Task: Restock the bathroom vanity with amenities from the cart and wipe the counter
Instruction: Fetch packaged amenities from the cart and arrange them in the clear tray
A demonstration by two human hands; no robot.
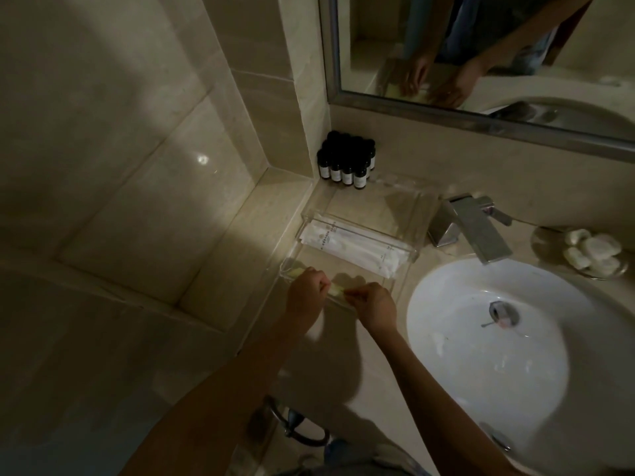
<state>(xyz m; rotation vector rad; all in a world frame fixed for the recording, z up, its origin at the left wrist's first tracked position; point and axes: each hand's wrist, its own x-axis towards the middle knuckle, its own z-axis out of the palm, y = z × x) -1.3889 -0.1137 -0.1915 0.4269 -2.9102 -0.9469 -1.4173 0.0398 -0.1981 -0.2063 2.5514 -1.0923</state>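
Note:
A clear acrylic amenity tray (421, 214) stands on the beige counter left of the sink. White wrapped packets (347, 247) lie in its middle compartment. My left hand (305, 290) and my right hand (372, 304) meet over the tray's front compartment, each pinching an end of a pale yellow packet (336, 288). Another pale yellow packet (296, 271) lies at the left end of that compartment. A cluster of several small dark bottles (347, 159) stands in the back corner behind the tray.
The white round sink (446, 338) with a chrome faucet (474, 225) lies to the right. A dish of white soaps (591, 250) sits behind the sink. A framed mirror (481, 46) hangs above. A dark ring handle (299, 431) shows below the counter edge.

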